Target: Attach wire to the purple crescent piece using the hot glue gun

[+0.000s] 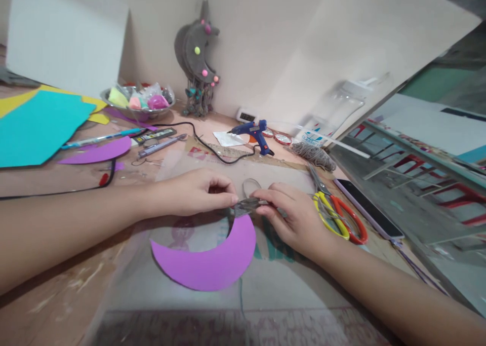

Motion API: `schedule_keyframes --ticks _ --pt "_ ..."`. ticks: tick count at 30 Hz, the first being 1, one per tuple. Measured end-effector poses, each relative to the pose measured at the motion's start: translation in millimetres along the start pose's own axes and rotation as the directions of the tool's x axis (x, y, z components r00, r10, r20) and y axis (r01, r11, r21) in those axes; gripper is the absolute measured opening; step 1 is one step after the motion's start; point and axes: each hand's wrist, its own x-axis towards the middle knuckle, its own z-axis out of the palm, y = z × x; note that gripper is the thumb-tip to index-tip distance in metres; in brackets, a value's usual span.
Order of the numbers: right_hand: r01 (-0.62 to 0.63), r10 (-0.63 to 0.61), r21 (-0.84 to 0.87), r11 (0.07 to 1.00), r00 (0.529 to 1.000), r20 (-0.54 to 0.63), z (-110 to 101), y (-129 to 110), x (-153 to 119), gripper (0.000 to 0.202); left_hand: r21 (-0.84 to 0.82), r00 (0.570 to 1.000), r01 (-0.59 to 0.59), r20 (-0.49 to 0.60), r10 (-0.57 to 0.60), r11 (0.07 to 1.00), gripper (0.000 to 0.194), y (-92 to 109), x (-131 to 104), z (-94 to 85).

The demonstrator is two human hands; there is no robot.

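A purple crescent moon cut-out (216, 267) lies in front of me, its upper tip wrapped in grey yarn (246, 207). My left hand (199, 191) pinches the wrapped tip from the left, thumb and forefinger together. From the right, my right hand (294, 214) is closed with thumb and fingers on the grey yarn beside the tip. A loose loop of yarn stands up between the hands. One strand trails down below the crescent. Scissors (337, 217) with yellow and orange handles lie right of my right hand, some yarn across them.
A blue glue gun (252, 130) with a black cord sits behind my hands. Nearby are a yarn skein (313, 156) and a phone (368, 209) at the right table edge. Turquoise sheets (41, 128), pens and a bowl (138, 112) are left. A grey crescent ornament (197, 49) hangs behind.
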Motion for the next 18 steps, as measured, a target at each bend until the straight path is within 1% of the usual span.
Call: schedule_keyframes --ticks 3,6,12,18 --pt "-0.003 0.003 0.002 1.0 1.0 0.026 1.2 0.0 -0.2 0.025 0.039 0.999 -0.048 -0.018 0.049 0.998 0.024 1.8 0.8 -0.3" --pt "0.002 -0.002 -0.005 1.0 1.0 0.029 2.3 0.6 -0.8 0.025 0.054 0.997 -0.072 -0.028 0.074 0.996 0.023 2.3 1.3 -0.5" --pt "0.025 -0.025 -0.03 0.999 1.0 0.005 2.3 0.9 -0.1 0.023 0.041 1.0 -0.03 -0.005 0.03 0.999 0.027 0.0 0.7 -1.2" --pt "0.024 -0.023 -0.03 0.999 0.999 0.027 2.8 0.8 1.9 0.022 0.049 1.0 -0.02 0.001 0.02 0.999 0.027 1.2 -0.1 -1.9"
